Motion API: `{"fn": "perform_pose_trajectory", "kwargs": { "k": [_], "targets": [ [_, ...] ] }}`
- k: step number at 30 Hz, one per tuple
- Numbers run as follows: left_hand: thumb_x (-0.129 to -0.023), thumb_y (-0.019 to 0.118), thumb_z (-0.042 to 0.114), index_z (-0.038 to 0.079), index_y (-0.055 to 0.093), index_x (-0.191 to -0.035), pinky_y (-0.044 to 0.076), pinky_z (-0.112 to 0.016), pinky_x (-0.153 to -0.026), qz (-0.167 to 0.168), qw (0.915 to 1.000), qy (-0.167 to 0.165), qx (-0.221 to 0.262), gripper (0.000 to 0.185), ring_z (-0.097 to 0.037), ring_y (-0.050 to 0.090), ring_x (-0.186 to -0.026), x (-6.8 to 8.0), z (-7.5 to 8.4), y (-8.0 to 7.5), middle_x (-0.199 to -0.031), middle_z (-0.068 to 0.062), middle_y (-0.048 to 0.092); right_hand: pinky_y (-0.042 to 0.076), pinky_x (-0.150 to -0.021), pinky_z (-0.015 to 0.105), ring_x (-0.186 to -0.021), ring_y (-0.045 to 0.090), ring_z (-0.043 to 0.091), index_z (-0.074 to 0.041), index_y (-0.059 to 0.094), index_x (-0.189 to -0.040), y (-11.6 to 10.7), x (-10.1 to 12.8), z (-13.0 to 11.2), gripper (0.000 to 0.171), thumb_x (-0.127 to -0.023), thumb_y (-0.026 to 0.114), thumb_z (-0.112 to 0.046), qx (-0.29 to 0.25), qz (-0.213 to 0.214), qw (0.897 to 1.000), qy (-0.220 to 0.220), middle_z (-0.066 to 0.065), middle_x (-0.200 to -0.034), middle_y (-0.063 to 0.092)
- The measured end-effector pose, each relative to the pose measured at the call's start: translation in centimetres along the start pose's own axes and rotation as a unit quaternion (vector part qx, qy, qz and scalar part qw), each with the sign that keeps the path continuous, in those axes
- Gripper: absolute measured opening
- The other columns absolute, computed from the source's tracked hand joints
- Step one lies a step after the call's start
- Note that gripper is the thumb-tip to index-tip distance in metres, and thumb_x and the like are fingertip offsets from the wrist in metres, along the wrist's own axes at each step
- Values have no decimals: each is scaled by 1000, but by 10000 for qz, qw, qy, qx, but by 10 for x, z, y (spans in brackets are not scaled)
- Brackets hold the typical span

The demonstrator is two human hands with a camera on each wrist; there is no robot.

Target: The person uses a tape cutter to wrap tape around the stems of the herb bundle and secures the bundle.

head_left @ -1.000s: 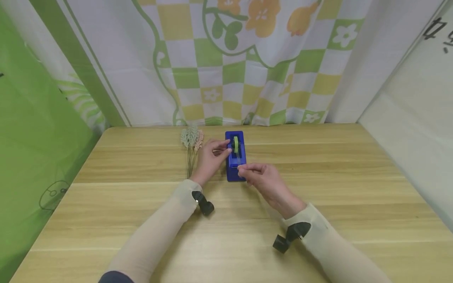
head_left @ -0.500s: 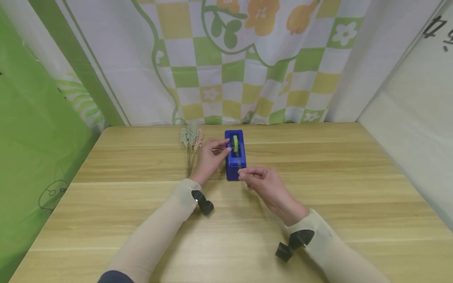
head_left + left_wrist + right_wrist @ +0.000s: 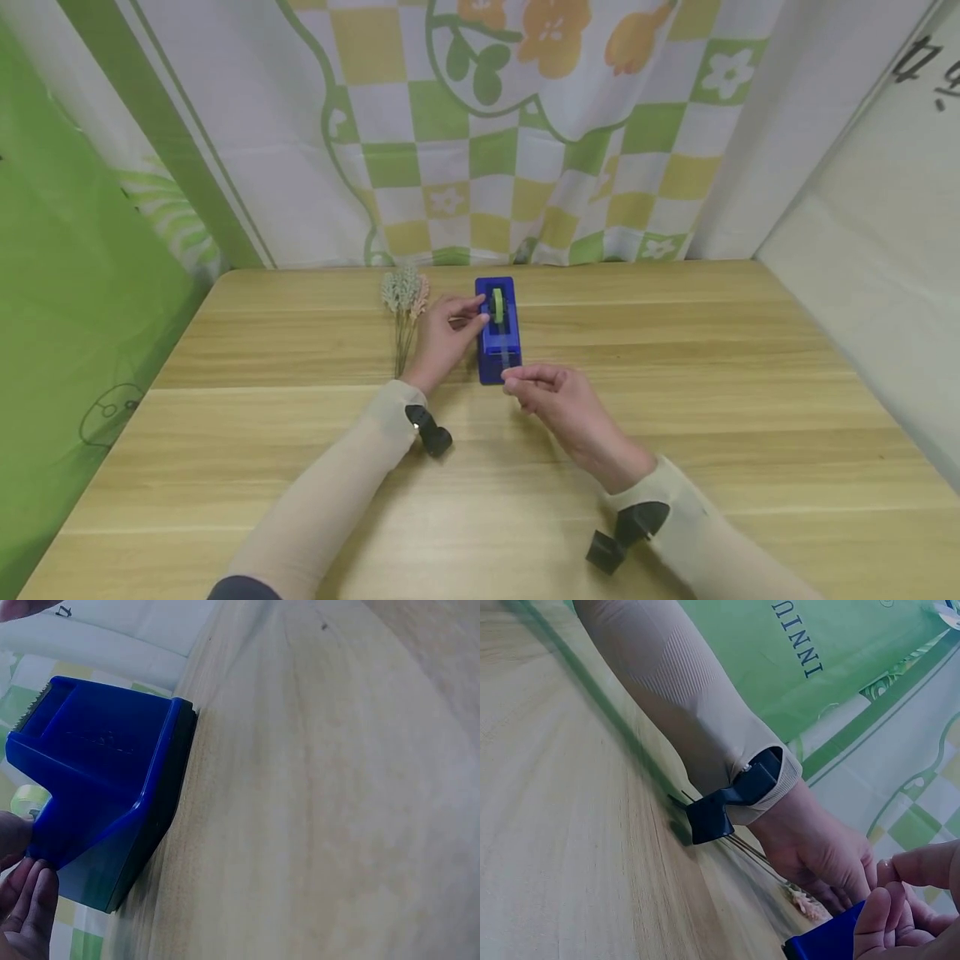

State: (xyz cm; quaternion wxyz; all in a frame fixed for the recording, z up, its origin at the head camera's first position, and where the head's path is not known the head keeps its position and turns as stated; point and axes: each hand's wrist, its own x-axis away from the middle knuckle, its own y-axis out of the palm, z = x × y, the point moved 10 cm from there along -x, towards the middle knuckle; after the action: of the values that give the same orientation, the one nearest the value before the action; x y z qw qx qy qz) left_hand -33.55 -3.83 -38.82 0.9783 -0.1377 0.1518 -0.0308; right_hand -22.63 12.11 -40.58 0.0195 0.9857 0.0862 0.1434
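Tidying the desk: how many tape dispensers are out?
1: a blue plastic tape dispenser with a green roll sits mid-table, the left hand holding its side and the right hand at its near end.

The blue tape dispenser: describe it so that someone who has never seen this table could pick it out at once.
On the light wooden table, look near the far edge, in front of the green and yellow checked curtain. There stands a blue plastic tape dispenser with a green tape roll, between the left hand and the right hand. The dried flower sprig beside it is pale and thin; only the dispenser is solid blue.
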Motion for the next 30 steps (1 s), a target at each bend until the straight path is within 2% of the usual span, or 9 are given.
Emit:
{"fn": "perform_pose_trajectory", "kwargs": {
  "k": [3, 9, 25, 30],
  "targets": [
    [-96, 76, 8, 1, 72, -129, 60, -37, -99, -11, 10000, 15, -24, 34, -34, 71, -108, 0, 1, 0, -119, -20, 67, 55, -81, 20, -88, 64, 6, 9, 66, -125, 1, 3, 1, 31, -102, 67, -12, 52, 9, 10000, 57, -7, -99, 79],
    [-97, 75, 10, 2, 72, -129, 60, -38, -100, -45, 10000, -9, -26, 33, -33, 71, -109, 0, 1, 0, -120, -19, 67, 55, -82, 20, -87, 65, 5, 11, 64, -128, 3, 8, 2, 35, -102, 68, -12, 54, -17, 9999, 92, -3, -104, 80],
    [-98, 74, 13, 4, 71, -131, 59, -36, -103, -111, 9999, -108, 9, 34, -30, 70, -110, -1, -7, 1, -119, -17, 67, 56, -82, 20, -87, 65, 5, 14, 61, -129, 4, 19, 5, 36, -102, 66, -9, 22, -91, 9999, 58, -8, -96, 77],
    [-98, 74, 13, 4, 72, -130, 59, -36, -102, -114, 9999, -103, -2, 34, -30, 70, -110, -1, -6, 1, -119, -16, 67, 56, -83, 20, -89, 66, 7, 12, 61, -128, 4, 23, 6, 33, -102, 65, -8, 76, -83, 9999, 104, -5, -100, 77]
  ]
}}
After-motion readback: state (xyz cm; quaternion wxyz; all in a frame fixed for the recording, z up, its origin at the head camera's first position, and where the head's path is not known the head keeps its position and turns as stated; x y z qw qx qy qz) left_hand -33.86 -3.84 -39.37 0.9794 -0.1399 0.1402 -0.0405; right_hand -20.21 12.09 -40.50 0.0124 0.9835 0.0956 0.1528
